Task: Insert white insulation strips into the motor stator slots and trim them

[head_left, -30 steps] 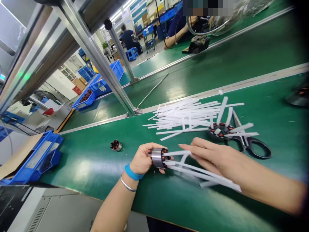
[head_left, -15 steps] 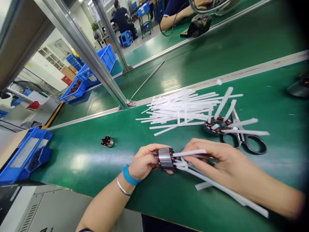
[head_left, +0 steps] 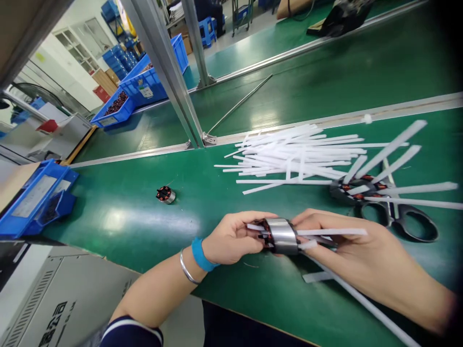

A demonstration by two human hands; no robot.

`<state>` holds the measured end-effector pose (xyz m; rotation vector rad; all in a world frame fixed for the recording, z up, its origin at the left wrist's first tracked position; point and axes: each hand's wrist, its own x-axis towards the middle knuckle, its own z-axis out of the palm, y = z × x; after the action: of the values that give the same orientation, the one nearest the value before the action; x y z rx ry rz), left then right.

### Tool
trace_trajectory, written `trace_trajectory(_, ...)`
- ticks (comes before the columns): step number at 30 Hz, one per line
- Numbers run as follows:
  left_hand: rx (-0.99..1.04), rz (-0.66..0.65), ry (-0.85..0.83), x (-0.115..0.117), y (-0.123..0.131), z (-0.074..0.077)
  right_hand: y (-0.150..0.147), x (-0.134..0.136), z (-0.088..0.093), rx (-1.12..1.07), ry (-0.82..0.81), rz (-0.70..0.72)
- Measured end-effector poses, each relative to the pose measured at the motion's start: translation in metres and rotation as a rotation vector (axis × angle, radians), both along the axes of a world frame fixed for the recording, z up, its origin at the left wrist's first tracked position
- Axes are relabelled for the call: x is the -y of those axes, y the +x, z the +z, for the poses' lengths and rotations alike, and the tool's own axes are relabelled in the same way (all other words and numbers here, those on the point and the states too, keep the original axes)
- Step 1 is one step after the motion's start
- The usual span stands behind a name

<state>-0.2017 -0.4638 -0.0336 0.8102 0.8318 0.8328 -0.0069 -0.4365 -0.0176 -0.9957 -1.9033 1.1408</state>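
My left hand (head_left: 238, 238) is closed round a motor stator (head_left: 284, 236), a silver ring with dark ends and copper windings, held on its side above the table. A short white strip end (head_left: 255, 227) pokes out of its left side by my left fingers. From its right side more white strips (head_left: 333, 232) stick out, a long one running down to the lower right. My right hand (head_left: 336, 246) is closed at that right end, with strips between thumb and fingers; its fingertips are partly hidden behind the stator.
A pile of white strips (head_left: 300, 152) lies on the green table (head_left: 119, 207). Right of it, a second stator (head_left: 340, 190) with strips lies by black-handled scissors (head_left: 415, 224). A small stator (head_left: 166, 194) stands at left. Blue bins (head_left: 47, 197) and a metal post (head_left: 173, 72) lie beyond.
The view has shifted, so most things on the table sit farther right. A strip end now shows at the stator's left side, and my right hand is closer to the stator.
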Motion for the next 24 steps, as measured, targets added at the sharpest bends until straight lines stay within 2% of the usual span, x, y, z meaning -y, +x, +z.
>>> trace_trajectory(6,-0.321,0.122,0.176,0.009,0.008,-0.009,0.007,-0.001,-0.017,0.068,0.022,-0.024)
trace_trajectory(12,-0.479,0.180,0.392,0.011,0.006,-0.014,0.002,-0.003,-0.026,0.116,0.078,-0.001)
trace_trajectory(15,-0.440,0.199,0.347,0.010,0.007,-0.016,0.003,-0.002,-0.027,0.071,-0.002,0.016)
trace_trajectory(21,-0.295,0.166,0.245,0.012,0.011,-0.016,-0.004,0.010,-0.016,0.016,-0.308,-0.120)
trace_trajectory(24,-0.267,0.171,0.230,0.011,0.009,-0.015,-0.006,0.005,-0.006,0.022,-0.326,-0.105)
